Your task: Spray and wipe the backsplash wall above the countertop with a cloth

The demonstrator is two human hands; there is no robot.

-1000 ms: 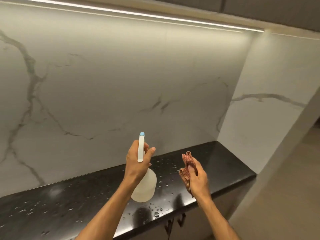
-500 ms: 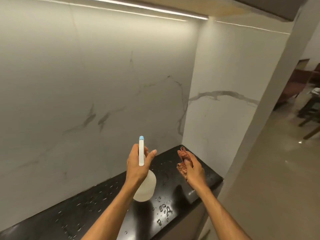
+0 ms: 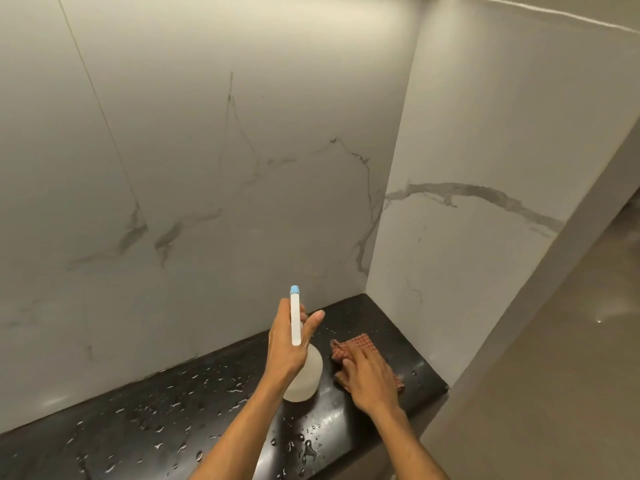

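Observation:
The white marble backsplash wall [image 3: 207, 161] with grey veins rises behind a black countertop [image 3: 145, 410] dotted with water drops. My left hand [image 3: 289, 344] holds a white spray bottle [image 3: 304, 375] upright above the counter, its blue-tipped nozzle pointing at the wall. My right hand [image 3: 370, 379] lies flat on a red checked cloth [image 3: 356, 348], pressing it onto the counter near the right corner.
A marble side wall [image 3: 485, 202] closes the counter's right end. Past it, a plain pillar and a tiled floor [image 3: 554, 375] lie to the right. A light strip runs along the top of the wall.
My right hand dropped from holding the bunched cloth in the air to pressing it flat on the counter. The view swung right towards the corner. The bottle stays raised.

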